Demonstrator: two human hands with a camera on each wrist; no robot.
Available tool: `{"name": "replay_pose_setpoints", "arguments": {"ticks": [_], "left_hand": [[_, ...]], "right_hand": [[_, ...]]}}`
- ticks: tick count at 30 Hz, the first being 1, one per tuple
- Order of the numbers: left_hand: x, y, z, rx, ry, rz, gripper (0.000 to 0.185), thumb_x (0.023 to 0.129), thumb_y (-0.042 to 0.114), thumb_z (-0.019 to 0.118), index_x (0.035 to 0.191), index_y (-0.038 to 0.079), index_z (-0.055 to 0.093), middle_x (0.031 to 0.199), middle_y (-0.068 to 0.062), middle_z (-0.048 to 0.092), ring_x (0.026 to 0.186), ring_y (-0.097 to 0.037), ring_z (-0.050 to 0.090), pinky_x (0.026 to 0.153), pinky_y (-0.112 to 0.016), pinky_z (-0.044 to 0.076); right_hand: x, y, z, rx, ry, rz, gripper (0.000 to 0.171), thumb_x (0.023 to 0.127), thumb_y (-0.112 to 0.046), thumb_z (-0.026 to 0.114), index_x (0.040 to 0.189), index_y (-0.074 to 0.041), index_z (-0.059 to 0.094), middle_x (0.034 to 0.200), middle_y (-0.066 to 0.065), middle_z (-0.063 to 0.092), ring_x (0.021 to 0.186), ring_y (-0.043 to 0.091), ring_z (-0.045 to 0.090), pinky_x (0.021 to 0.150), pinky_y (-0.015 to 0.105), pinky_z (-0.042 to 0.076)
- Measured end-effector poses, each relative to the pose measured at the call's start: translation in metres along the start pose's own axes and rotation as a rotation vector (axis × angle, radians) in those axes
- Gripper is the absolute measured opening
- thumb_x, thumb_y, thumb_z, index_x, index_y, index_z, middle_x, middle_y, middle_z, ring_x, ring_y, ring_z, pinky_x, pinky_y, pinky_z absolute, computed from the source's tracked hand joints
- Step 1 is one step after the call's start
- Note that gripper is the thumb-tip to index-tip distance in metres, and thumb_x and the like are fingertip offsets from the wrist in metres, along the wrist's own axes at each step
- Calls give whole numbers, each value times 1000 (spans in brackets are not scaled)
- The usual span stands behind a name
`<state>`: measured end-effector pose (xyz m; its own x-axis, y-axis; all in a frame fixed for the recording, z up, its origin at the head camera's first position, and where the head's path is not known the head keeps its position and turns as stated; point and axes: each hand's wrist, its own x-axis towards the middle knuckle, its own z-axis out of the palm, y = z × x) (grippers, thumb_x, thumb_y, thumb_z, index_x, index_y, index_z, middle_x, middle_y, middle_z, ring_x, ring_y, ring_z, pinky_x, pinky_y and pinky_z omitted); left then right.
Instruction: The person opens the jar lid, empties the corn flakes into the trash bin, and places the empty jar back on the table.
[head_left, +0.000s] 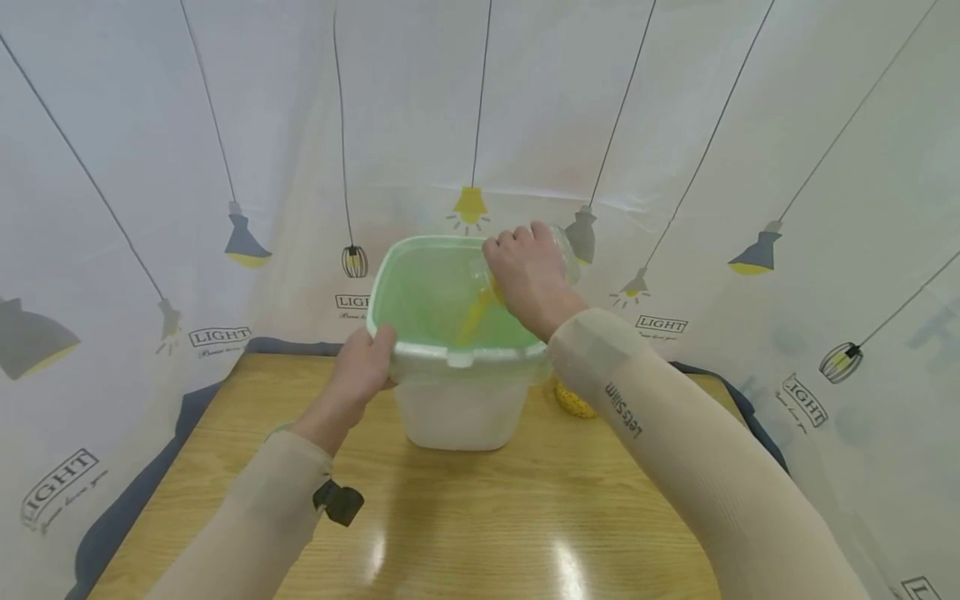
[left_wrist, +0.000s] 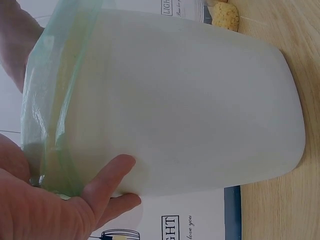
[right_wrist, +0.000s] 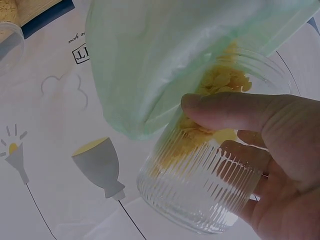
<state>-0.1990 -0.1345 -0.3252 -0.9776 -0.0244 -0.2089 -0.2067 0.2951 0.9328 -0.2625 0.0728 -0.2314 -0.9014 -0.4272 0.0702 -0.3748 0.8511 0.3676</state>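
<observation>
A white trash bin (head_left: 461, 412) stands on the table, its mouth lined with a pale green bag (head_left: 420, 287) folded down over the rim. My left hand (head_left: 365, 364) grips the bin's rim at the near left corner; in the left wrist view, fingers (left_wrist: 112, 177) lie along the bin's outer wall. Over the right side of the mouth, my right hand (head_left: 532, 275) holds a ribbed clear glass jar (right_wrist: 200, 200), tipped toward the bag. Yellow flakes (right_wrist: 187, 142) lie along the jar's inside, and a yellow stream (head_left: 472, 321) falls from it into the bin.
Behind the bin's right side, partly hidden by my right forearm, sits a yellow speckled item (head_left: 575, 402); its kind is unclear. A clear container rim (right_wrist: 15, 47) shows in the right wrist view. A lamp-printed sheet (head_left: 420, 100) surrounds the wooden table (head_left: 465, 517).
</observation>
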Motion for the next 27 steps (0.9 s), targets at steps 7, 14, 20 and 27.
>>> {"name": "replay_pose_setpoints", "arguments": {"ticks": [7, 14, 20, 27], "left_hand": [[0, -1, 0, 4, -1, -1, 47, 99, 32, 29, 124, -3, 48, 129, -20, 54, 121, -34, 55, 102, -44, 52], [-2, 0, -1, 17, -24, 3, 47, 100, 33, 27, 126, -1, 47, 131, -19, 54, 125, -35, 54, 105, -46, 49], [-2, 0, -1, 17, -30, 11, 48, 100, 33, 27, 128, 0, 47, 132, -18, 54, 126, -35, 53, 105, -47, 49], [0, -2, -1, 22, -23, 17, 48, 100, 34, 27, 126, 0, 48, 131, -18, 55, 125, -34, 54, 104, -47, 50]], "right_hand": [[1, -1, 0, 6, 1, 4, 39, 94, -6, 58, 132, -9, 51, 121, 9, 60, 114, 27, 54, 111, 44, 36], [1, 1, 2, -6, -1, -3, 41, 91, -3, 59, 131, -9, 51, 122, 10, 61, 115, 27, 55, 112, 44, 36], [2, 1, 3, -14, -17, -7, 48, 90, -2, 61, 135, -9, 49, 127, 10, 59, 119, 28, 53, 116, 45, 33], [-1, 2, 3, -10, 7, -22, 48, 87, 2, 61, 132, -9, 50, 121, 10, 60, 113, 27, 55, 114, 43, 34]]}}
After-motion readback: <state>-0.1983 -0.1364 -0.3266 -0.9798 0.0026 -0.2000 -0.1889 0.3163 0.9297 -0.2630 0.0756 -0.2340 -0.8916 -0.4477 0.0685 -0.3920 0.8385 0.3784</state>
